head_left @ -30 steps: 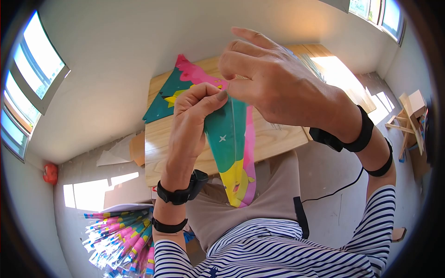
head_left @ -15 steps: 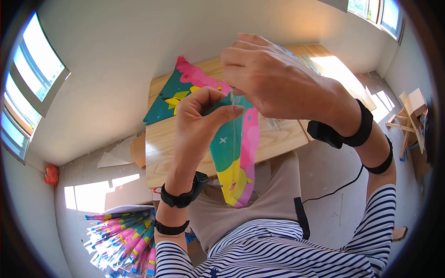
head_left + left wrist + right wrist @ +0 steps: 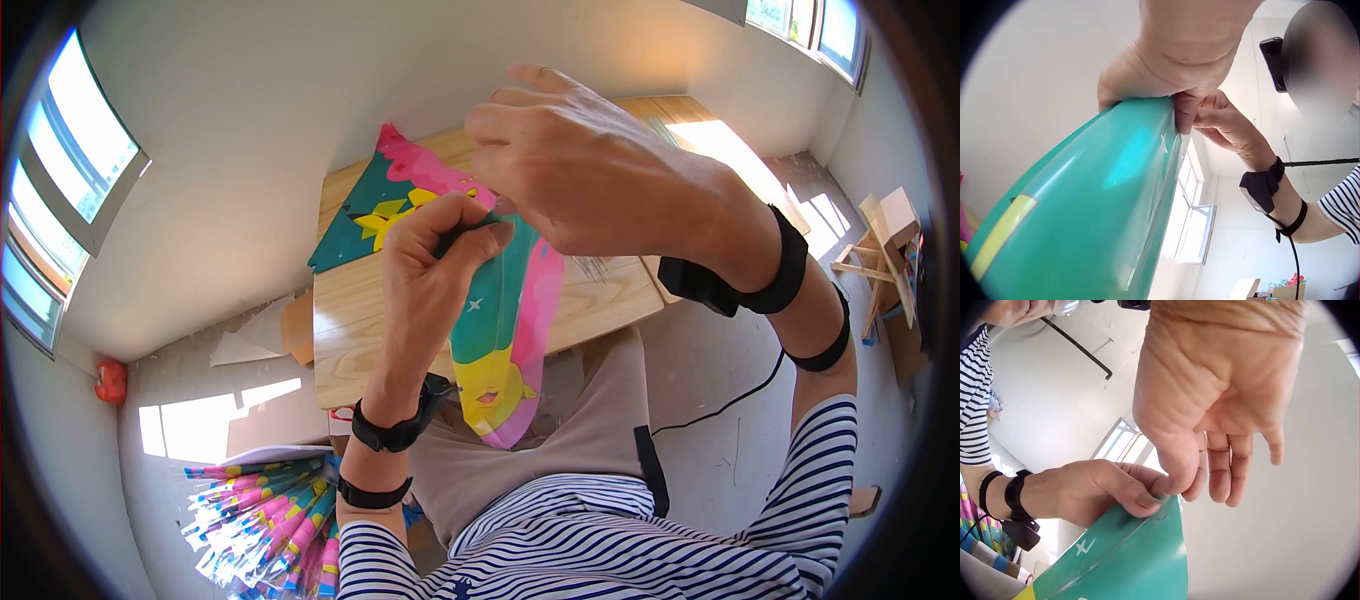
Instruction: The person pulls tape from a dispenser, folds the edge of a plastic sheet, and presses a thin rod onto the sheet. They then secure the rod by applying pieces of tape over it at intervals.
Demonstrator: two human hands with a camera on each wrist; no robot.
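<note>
A glossy sheet (image 3: 490,300), green above with yellow and pink lower down, hangs from both hands over the lap. The left hand (image 3: 425,250) pinches its top edge between thumb and curled fingers. Right beside it, the right hand (image 3: 590,180) pinches the top corner between thumb and index finger, as the right wrist view shows, its other fingers extended loosely. In the left wrist view the green sheet (image 3: 1085,206) bulges below the left hand (image 3: 1179,50). A second printed sheet (image 3: 350,225) in green, pink and yellow lies on the table.
The wooden table (image 3: 345,330) stands in front, with thin clear strips (image 3: 592,268) near its edge. Many folded colourful packets (image 3: 265,510) are fanned out at the lower left. A red object (image 3: 111,381) is by the left wall, and a wooden stand (image 3: 880,270) is at the right.
The left hand has moved slightly right, its thumb now further over the sheet's top. The right hand dipped, then rose a little and shifted left. The sheet's lower end has turned slightly.
</note>
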